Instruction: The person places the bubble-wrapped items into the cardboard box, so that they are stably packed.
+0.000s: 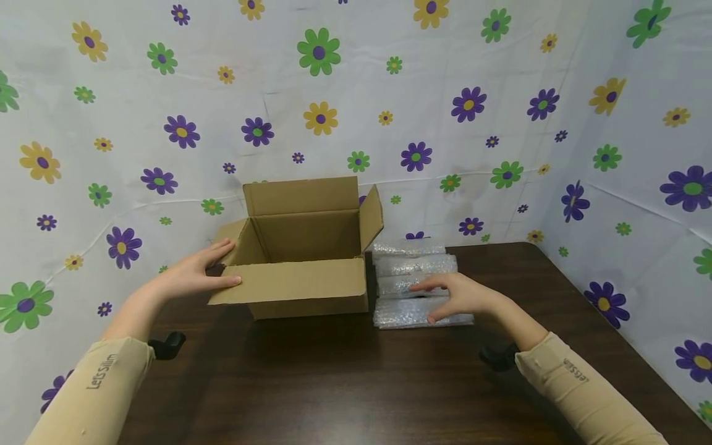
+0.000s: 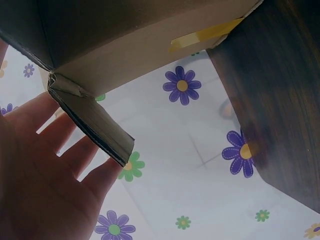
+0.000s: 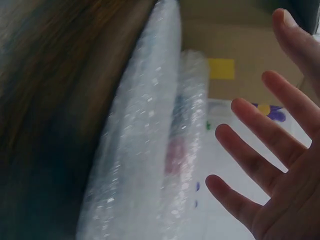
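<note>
An open cardboard box (image 1: 303,266) stands in the middle of the dark table (image 1: 345,377), all flaps up or out. My left hand (image 1: 214,269) touches its left corner with straight fingers, thumb on the front flap (image 1: 289,281). The left wrist view shows spread fingers (image 2: 75,150) behind a creased flap (image 2: 92,122) under the box (image 2: 140,35). Right of the box lie several bubble-wrapped packages (image 1: 414,275) in a row. My right hand (image 1: 439,300) hovers over the nearer ones, holding nothing. In the right wrist view its fingers (image 3: 265,145) are spread beside the bubble wrap (image 3: 145,150).
White cloth with coloured flowers (image 1: 389,111) hangs behind and on both sides of the table. The table's right edge (image 1: 601,321) runs close to the side cloth. Black wrist mounts (image 1: 167,344) sit by both sleeves. Yellow tape (image 2: 205,36) runs along the box's underside.
</note>
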The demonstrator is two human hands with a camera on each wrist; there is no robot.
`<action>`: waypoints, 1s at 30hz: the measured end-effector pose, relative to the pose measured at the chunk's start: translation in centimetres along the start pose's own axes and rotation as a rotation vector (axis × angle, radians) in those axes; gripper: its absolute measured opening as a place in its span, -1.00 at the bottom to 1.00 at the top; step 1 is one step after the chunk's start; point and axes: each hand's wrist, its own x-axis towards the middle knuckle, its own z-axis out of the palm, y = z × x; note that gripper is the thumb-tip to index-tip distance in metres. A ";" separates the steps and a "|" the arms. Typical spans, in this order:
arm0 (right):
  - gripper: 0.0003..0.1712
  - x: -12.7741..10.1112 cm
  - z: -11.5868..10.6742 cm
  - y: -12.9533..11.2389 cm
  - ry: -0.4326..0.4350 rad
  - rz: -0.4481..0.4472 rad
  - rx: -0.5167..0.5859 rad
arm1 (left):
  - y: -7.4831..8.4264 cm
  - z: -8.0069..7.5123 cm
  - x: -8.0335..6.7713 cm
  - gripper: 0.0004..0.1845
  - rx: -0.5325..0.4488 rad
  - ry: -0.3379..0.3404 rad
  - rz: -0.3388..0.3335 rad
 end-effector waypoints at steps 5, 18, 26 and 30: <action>-0.29 -0.4 0.5 0.8 0.008 0.012 -0.032 | 0.1 0.0 -0.1 -0.02 -0.006 -0.001 -0.008; -0.30 -0.1 0.9 2.1 -0.043 0.049 -0.091 | 0.0 0.1 -0.2 -0.02 -0.002 0.000 -0.014; -0.26 0.3 1.2 1.9 -0.073 0.059 -0.138 | -0.1 0.1 -0.2 -0.03 -0.005 0.003 -0.015; -0.29 0.4 1.4 2.1 -0.084 0.075 -0.150 | 0.1 0.1 -0.2 -0.03 -0.001 0.004 -0.015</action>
